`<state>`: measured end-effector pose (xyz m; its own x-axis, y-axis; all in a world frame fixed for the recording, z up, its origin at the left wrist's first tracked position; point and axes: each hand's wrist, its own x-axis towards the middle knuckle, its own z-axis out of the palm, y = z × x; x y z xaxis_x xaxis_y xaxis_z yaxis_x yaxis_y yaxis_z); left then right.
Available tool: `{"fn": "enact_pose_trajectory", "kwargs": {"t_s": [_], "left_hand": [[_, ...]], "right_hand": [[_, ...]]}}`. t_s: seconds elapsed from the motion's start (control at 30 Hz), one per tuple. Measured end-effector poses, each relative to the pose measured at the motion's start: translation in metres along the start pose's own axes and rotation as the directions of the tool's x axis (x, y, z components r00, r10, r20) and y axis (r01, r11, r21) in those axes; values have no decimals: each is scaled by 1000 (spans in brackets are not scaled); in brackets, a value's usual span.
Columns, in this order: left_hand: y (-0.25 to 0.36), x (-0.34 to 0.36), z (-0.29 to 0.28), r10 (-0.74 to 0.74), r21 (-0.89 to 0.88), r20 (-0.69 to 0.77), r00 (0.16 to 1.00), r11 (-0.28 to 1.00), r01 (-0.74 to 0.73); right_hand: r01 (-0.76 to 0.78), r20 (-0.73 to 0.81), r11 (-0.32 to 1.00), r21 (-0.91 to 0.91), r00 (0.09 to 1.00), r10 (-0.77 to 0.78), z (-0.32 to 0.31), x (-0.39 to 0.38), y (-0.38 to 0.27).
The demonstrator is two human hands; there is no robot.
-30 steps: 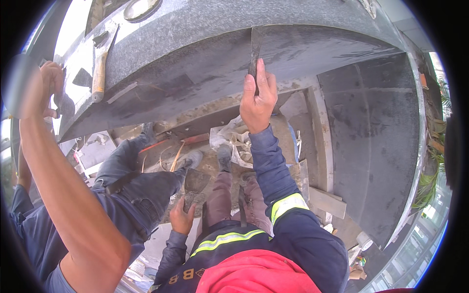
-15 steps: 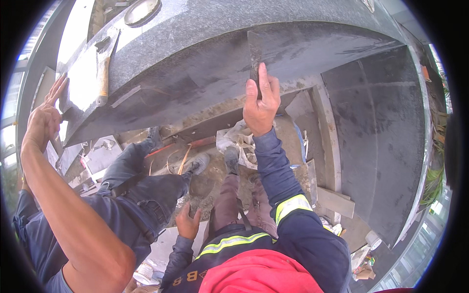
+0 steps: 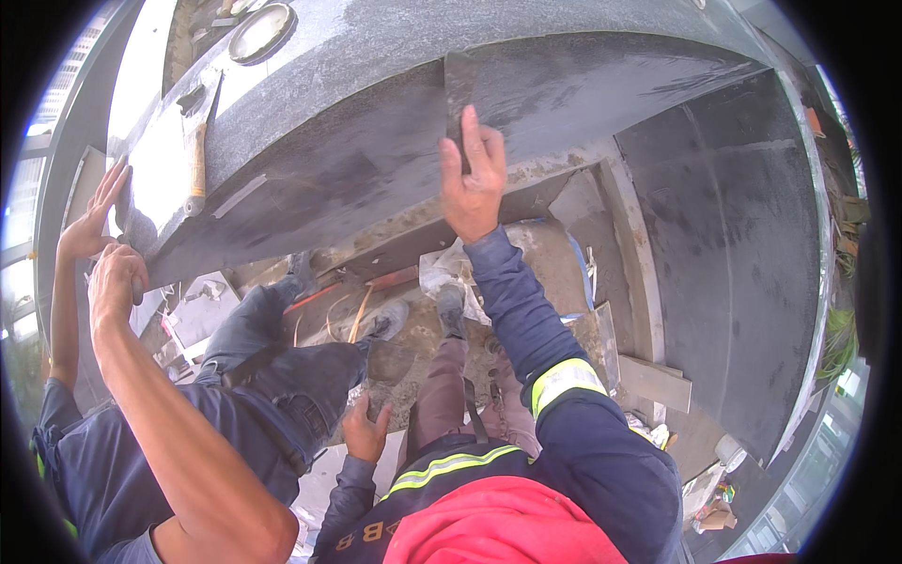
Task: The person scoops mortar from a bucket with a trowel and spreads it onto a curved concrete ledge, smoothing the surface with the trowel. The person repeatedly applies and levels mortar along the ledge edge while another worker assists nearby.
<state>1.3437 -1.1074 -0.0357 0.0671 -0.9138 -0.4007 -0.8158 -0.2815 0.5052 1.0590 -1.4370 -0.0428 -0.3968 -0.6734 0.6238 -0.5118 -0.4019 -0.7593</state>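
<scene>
My right hand [image 3: 473, 188] is raised to the front face of a dark grey stone slab [image 3: 366, 141]. Its thumb and fingers grip a dark, flat, narrow strip [image 3: 458, 77], which lies against the face with its upper end at the slab's top edge. What the strip is made of I cannot tell. Low by my thigh hangs my left hand [image 3: 365, 430], fingers apart and nothing in it. A wooden-handled trowel [image 3: 195, 169] lies on the slab's top to the left.
A co-worker's hands [image 3: 115, 273] are at the slab's left corner, one around a small grey object. Behind the trowel sits a round shallow dish [image 3: 261, 36]. A dark upright panel [image 3: 733, 254] stands at right. Broken board pieces [image 3: 655, 383] and plastic sheeting [image 3: 440, 271] litter the ground.
My right hand and the strip have shifted left along the slab's face. The co-worker's nearer hand has moved down and right, apart from the other. My left hand stays low.
</scene>
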Motion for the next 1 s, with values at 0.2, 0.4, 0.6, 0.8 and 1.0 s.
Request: {"fn": "enact_pose_trajectory", "kwargs": {"t_s": [0.2, 0.4, 0.6, 0.8, 1.0], "left_hand": [[5, 5, 5, 54, -56, -87, 995, 997, -59], [21, 16, 21, 35, -99, 43, 998, 995, -31], [45, 26, 37, 89, -177, 9, 996, 980, -86], [45, 25, 40, 57, -160, 27, 998, 986, -52], [44, 26, 37, 43, -96, 26, 999, 995, -41]], "right_hand": [[21, 319, 997, 75, 947, -44, -78, 52, -32], [755, 998, 654, -45, 60, -1, -61, 286, -112], [858, 988, 489, 157, -142, -67, -39, 318, -115], [801, 982, 575, -167, 83, 170, -79, 330, -94], [852, 993, 521, -53, -12, 121, -110, 345, -80]]}}
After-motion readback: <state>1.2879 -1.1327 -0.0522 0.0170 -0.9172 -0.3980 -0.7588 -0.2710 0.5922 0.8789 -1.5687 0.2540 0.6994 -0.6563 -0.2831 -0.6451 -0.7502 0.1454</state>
